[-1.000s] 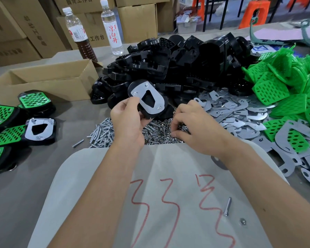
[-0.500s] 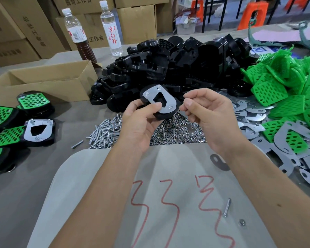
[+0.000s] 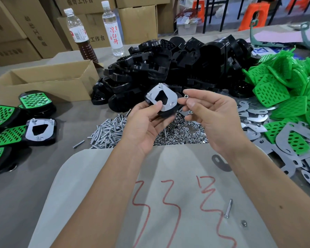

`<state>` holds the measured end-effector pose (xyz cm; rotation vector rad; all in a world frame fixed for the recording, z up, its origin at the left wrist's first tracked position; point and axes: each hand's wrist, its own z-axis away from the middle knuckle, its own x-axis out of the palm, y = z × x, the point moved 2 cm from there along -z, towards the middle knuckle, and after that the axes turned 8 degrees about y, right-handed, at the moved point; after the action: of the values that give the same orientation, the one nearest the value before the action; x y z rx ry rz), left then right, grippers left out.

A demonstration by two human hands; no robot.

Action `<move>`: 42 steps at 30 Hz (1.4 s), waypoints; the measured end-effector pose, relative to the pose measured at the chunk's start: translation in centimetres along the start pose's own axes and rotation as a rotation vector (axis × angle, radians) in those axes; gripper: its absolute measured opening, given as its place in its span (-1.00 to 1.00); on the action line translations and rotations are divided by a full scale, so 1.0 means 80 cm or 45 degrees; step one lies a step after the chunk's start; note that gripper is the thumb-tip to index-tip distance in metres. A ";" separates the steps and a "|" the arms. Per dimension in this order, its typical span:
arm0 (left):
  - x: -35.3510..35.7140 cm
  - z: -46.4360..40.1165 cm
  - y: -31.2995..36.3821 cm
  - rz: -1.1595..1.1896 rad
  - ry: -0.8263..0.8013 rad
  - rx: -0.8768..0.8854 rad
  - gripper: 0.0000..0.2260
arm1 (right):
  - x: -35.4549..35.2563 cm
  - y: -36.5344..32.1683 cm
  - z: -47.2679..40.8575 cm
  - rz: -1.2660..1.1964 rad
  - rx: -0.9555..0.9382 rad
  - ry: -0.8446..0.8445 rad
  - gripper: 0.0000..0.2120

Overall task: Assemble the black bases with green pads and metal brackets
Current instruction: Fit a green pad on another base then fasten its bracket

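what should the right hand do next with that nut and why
Probably bring the nut, pinched in the right hand, onto a bare screw end sticking up through the metal bracket. The left hand holds the black base tilted toward it, and no nut shows on those ends.

bases [image 3: 168, 65] behind screws [image 3: 107, 133], pads [image 3: 283, 97] right

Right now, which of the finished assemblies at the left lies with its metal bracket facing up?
The black base with the shiny metal bracket and protruding screws; the others show green perforated pads.
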<state>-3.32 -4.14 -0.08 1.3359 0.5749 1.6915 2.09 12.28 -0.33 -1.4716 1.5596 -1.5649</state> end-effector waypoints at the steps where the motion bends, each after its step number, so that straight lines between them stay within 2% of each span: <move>1: 0.000 0.000 0.000 0.005 -0.004 0.011 -0.75 | 0.001 0.000 0.001 0.008 -0.007 -0.001 -0.77; 9: 0.000 0.000 -0.001 -0.043 -0.022 0.082 -0.68 | 0.003 -0.001 0.003 0.053 -0.057 -0.020 -0.77; 16: -0.001 -0.003 -0.002 -0.094 -0.044 0.132 -0.68 | 0.002 -0.001 0.003 0.121 -0.100 0.024 -0.86; 28: 0.000 -0.001 -0.006 -0.257 -0.050 0.252 -0.62 | 0.005 0.001 0.006 0.460 -0.242 0.025 -0.85; 35: 0.000 -0.002 -0.007 -0.274 -0.043 0.281 -0.62 | 0.006 -0.001 0.007 0.570 -0.303 -0.051 -0.86; 42: 0.002 0.001 -0.006 -0.306 -0.017 0.309 -0.63 | 0.008 0.002 0.009 0.629 -0.368 -0.018 -0.89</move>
<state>-3.10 -3.73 -0.34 1.3839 0.9186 1.4503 2.49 11.36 -0.40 -1.1044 2.0139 -1.0765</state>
